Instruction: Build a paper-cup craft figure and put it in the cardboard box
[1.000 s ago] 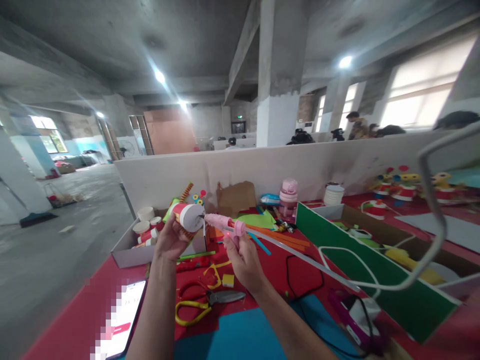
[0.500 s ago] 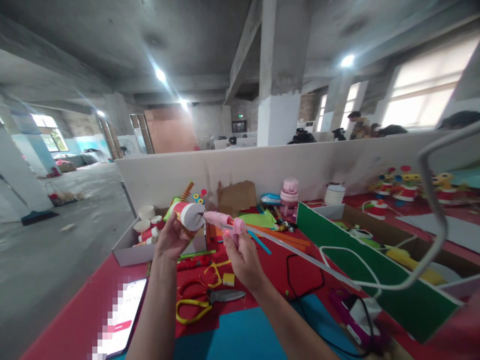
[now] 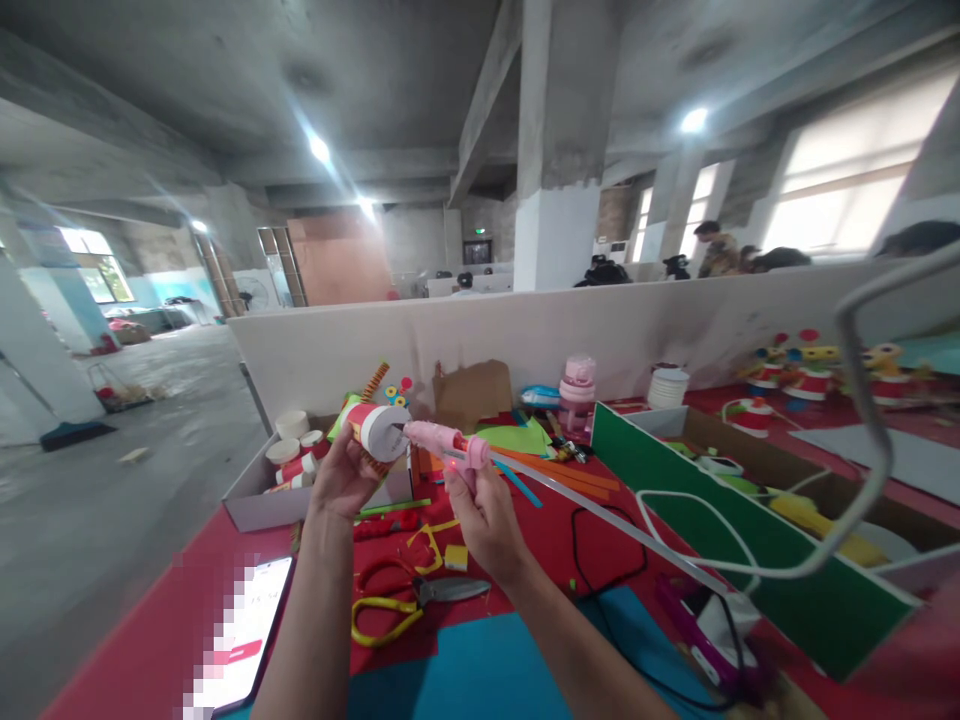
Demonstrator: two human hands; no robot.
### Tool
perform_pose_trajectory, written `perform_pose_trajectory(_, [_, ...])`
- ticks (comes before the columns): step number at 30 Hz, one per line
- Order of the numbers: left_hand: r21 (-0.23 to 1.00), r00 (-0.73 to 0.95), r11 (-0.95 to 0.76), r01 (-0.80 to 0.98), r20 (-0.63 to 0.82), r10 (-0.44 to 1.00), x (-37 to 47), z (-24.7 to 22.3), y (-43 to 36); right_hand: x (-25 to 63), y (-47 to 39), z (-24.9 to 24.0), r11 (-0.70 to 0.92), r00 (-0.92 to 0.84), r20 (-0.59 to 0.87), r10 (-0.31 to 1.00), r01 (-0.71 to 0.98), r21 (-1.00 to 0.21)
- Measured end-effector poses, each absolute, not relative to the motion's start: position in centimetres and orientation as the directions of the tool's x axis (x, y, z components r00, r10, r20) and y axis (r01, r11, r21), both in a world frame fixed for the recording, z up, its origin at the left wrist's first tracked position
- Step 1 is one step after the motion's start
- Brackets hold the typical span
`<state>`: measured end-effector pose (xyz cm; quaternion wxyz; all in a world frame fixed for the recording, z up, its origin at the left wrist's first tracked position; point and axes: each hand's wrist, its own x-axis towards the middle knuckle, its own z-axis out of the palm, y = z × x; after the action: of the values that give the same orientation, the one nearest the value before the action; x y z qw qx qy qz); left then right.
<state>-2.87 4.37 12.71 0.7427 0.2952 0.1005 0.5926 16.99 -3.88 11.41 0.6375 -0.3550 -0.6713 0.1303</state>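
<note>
My left hand is closed around a paper cup with a red and white side, its white base turned toward the right. Striped brown strips stick out above and below the cup. In my right hand is a pink glue gun, gripped by its handle, with a small red light showing. Its nozzle is at the cup's base; whether the tip touches cannot be made out. A long clear glue stick runs out of the gun's back toward the lower right.
Scissors with red and yellow handles lie below my hands, near blue sheets. A box of cups stands left, a phone in front. At right are a green-sided box and a bent white tube.
Both hands keep almost the same pose. The glue gun has shifted very slightly to the left against the cup's base.
</note>
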Motion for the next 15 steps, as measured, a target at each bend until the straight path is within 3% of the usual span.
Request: perform_pose_trajectory(15, [0.583,0.258,0.119,-0.804,0.161,0.953,-2.79,13.12,3.93,17.18,-3.95,11.09,0.675,0.098,0.741,0.665,0.347,-0.651])
